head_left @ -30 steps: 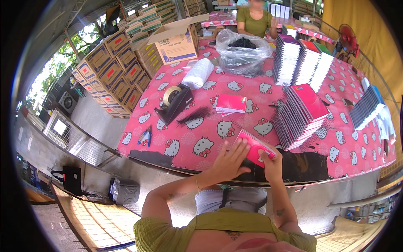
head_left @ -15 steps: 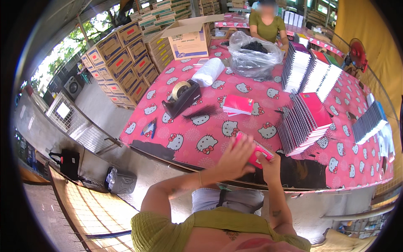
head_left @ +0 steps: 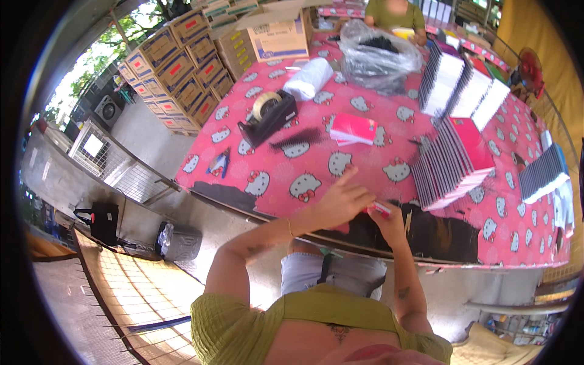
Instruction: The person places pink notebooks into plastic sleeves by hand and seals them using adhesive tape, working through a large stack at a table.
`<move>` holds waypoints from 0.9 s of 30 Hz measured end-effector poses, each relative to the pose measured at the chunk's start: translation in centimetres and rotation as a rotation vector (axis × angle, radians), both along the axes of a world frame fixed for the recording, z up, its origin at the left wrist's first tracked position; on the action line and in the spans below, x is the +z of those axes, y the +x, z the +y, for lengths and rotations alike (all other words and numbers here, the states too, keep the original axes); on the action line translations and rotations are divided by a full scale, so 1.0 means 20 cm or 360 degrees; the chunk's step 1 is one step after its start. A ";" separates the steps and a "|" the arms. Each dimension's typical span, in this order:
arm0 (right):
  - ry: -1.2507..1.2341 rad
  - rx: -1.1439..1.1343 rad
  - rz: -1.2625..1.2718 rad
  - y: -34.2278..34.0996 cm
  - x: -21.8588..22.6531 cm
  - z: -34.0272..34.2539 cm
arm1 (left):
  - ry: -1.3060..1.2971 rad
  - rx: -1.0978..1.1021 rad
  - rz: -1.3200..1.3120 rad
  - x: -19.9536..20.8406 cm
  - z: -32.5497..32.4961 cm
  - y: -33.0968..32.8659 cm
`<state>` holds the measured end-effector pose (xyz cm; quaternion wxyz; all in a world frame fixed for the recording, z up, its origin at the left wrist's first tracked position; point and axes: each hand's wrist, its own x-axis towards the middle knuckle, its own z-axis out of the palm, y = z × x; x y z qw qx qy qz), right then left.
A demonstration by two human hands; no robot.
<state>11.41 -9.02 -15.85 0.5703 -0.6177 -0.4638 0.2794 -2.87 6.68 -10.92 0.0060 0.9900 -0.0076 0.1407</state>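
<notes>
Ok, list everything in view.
Notebook: one, pink, near edge
Loose notebooks: several, pink, mid-table
Notebook stacks: several, white-paged, table right
Tape dispenser: one, black, table left
Hand tool: one, blue, near-left
Roll: one, white, beyond dispenser
Coils: several, black, mid-table
Plastic bag: one, clear, far table
Cartons: many, brown, rear-left
Table: one, pink, centre
Fan: one, red, rear-right
Bin: one, grey, floor left
Co-worker: one, green-topped, far side
Left hand: one, bare, beside notebook
Right hand: one, bare, holding notebook

From where I stand, the small notebook shows only as a short strip of red and white, sloping down toward the near right. It is gripped in the right hand; fingers hide most of it, its cover included.
</notes>
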 end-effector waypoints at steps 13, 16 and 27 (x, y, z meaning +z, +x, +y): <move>0.0029 -0.0085 0.0081 -0.05 0.00 0.03 | -0.0059 0.0212 -0.0133 -0.03 -0.21 -0.03; 0.0025 -0.0124 -0.0011 -0.05 0.00 0.04 | -0.0078 0.0138 -0.0159 -0.16 -0.26 -0.09; -0.0088 -0.0049 -0.0036 -0.04 0.05 0.02 | -0.0307 0.0145 -0.0555 0.06 -0.20 0.04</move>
